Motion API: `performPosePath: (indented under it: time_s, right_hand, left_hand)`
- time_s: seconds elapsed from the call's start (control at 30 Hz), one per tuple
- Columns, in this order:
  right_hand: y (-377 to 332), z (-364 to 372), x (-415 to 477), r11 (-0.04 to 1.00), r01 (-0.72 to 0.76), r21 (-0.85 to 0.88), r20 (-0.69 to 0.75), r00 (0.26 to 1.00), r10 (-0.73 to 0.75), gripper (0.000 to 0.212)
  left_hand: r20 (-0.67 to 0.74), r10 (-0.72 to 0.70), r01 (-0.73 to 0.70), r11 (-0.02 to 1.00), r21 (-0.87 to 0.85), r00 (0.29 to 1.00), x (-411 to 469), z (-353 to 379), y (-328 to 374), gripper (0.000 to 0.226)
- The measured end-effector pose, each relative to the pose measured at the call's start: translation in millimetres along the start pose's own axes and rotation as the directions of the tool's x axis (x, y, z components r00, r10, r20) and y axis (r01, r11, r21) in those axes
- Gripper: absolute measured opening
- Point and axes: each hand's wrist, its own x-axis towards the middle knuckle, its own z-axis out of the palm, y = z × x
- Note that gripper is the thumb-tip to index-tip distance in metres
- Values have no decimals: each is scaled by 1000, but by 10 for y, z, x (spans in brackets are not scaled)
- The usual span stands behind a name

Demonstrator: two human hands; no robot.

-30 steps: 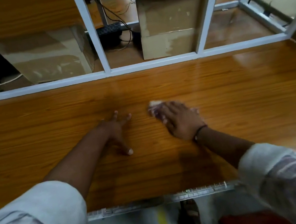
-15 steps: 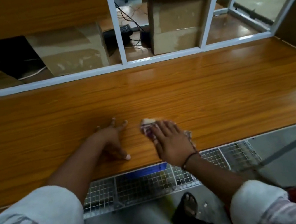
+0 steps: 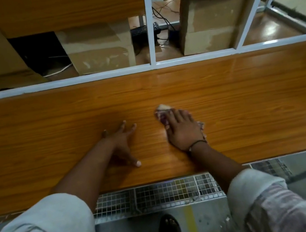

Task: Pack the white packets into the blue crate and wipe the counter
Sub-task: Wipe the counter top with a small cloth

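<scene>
From the head view, we look down on a glossy orange-brown wood-grain surface (image 3: 246, 101) that runs the full width of the picture. Our right hand (image 3: 183, 131) lies flat, palm down, pressing a small crumpled cloth with purple and white patches (image 3: 161, 112) against the surface; the cloth pokes out past the fingertips and shows again at the outer edge of the palm. We would call that hand pressing rather than gripping, with the fingers stretched over the cloth. Our left hand (image 3: 121, 141) is just beside it, open and empty, fingers spread and braced on the wood, holding nothing.

No white packets and no blue crate appear anywhere in this view, and the surface carries nothing but our hands and the cloth, so we judge the packing to be finished and the wiping step to be in hand. Behind the surface stands a white metal frame (image 3: 149, 36), with brown cardboard boxes (image 3: 211, 20) beyond it. Below the near edge runs a wire-mesh shelf (image 3: 160, 194); what lies on it is too dim for us to tell.

The next move, as we judge it, calls for sweeping the cloth sideways across the unwiped stretches, keeping the palm pressed flat so the cloth does not bunch or slip out.
</scene>
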Motion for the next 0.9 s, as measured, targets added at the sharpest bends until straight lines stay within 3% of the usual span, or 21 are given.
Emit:
performPosePath:
  time_s: [0.07,0.13,0.2,0.27,0.37,0.6,0.8,0.9]
  right_hand:
    - [-275,76,-3,960,280,21,79,957,-280,58]
    - [-227,74,176,924,378,64,128,915,-383,56]
    - [18,78,481,956,290,41,91,952,-292,57]
    - [318,29,837,995,96,26,8,995,-96,60]
    - [586,-23,1313,988,-155,25,-43,987,155,56]
    - [422,-36,2204,930,-363,46,-20,931,365,59]
    - [-451,159,2801,992,-125,32,34,992,123,62]
    - [-977,253,2771,985,171,16,79,982,-171,61]
  left_hand:
    - [0,8,-8,1000,-8,1000,43,-48,-87,155]
    - [-20,12,-12,1000,-7,1000,86,-112,-202,154]
    - [-37,12,-13,1000,-16,999,146,-191,-351,153]
    - [-55,5,-6,1000,-22,998,233,-281,-519,152]
    - [-52,-9,7,999,-34,999,375,-446,-769,152]
    - [-19,-22,21,999,-50,1000,759,-729,-1306,153]
    - [-38,13,-13,1000,6,999,849,-771,-1390,148]
    - [-35,11,-11,1000,-4,999,825,-847,-1401,145]
